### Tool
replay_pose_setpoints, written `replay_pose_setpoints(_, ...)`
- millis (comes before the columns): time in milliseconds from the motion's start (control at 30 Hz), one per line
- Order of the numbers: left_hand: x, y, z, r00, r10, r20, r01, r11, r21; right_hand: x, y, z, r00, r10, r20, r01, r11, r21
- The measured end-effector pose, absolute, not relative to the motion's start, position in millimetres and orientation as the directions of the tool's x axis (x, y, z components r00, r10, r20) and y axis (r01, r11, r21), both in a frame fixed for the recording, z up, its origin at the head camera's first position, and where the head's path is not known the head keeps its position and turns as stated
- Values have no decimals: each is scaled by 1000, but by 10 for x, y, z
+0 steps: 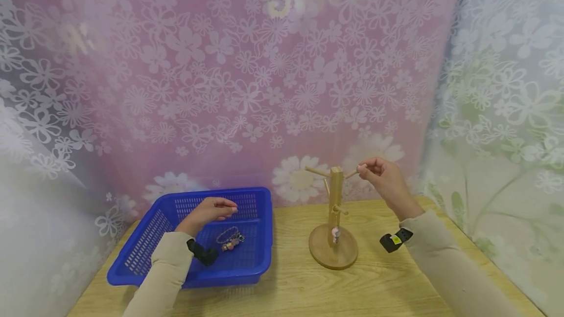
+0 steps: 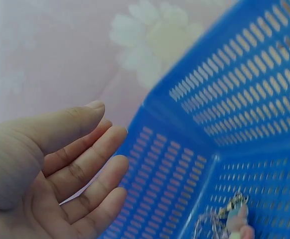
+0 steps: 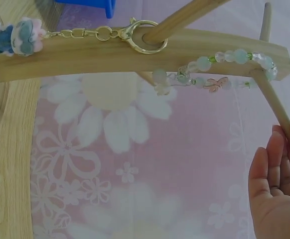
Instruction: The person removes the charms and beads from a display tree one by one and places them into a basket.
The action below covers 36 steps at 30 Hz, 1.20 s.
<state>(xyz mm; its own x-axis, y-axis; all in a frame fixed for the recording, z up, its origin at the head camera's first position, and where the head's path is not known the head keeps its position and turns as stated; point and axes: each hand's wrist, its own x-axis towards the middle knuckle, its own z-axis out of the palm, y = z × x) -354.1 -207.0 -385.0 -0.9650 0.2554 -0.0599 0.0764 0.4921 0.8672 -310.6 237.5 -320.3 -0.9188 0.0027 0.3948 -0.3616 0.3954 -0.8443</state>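
Observation:
My right hand (image 1: 387, 184) pinches the tip of an upper peg (image 3: 273, 102) on a wooden stand (image 1: 336, 187) with a round base. Looped over that peg hangs a beaded bracelet (image 3: 241, 56) of pale green and clear beads, seen in the right wrist view. From a lower peg a keychain (image 1: 336, 235) with a small pink-and-blue figure hangs by its gold clasp. Over the blue basket (image 1: 267, 229) hovers my left hand (image 1: 208, 215), fingers loosely bent, nothing in it. Below it, a few charms and a chain (image 1: 231, 244) lie on the basket floor.
The stand and basket share a light wooden table (image 1: 295, 287), basket at left. Behind the table hangs a pink flowered curtain (image 1: 246, 87), and a paler one (image 1: 506, 111) closes off the right side. Another bare peg (image 1: 316, 171) sticks out to the stand's left.

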Motion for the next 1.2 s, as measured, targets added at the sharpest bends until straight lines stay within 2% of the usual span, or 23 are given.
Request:
replay_pose_setpoints(400, -3313, -1752, -3671, -957, 287, 40, 171, 449, 877, -3096, 2271, -3309, -872, 112, 477, -401, 396, -826)
replay_pose_setpoints(633, -3227, -1515, -3688, -944, 319, 82, 212, 398, 893, -3069, 2185, -3317, -845, 153, 512, -419, 404, -813)
replay_pose_setpoints(900, -3089, -1275, -3665, -940, 320, 115, 251, 426, 869, -3055, 2113, -3303, -847, 177, 501, -415, 368, -832)
replay_pose_setpoints(1200, -2986, -1080, -3748, -916, 358, 179, 310, 351, 883, -3036, 2088, -3294, -868, 172, 467, -397, 326, -858)
